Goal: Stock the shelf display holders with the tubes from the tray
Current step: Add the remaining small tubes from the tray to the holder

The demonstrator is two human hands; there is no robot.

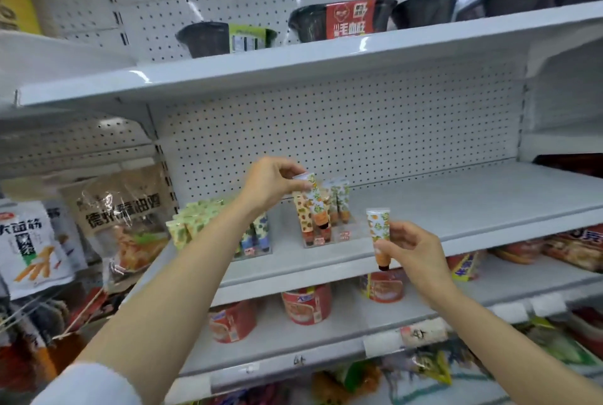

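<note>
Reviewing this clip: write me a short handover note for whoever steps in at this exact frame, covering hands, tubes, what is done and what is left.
Left hand: pinches the top of a tube, cap down, over the clear holder on the middle shelf.
Right hand: holds a second tube, cap down, in front of the shelf edge, not yet placed.
Done: several tubes already stand in that holder; the left holder looks full.
Left: seat both held tubes, then fetch more. The tray is out of view.

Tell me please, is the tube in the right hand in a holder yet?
Out: the right hand pinches the tube in the air, cap down, before the shelf.
</note>
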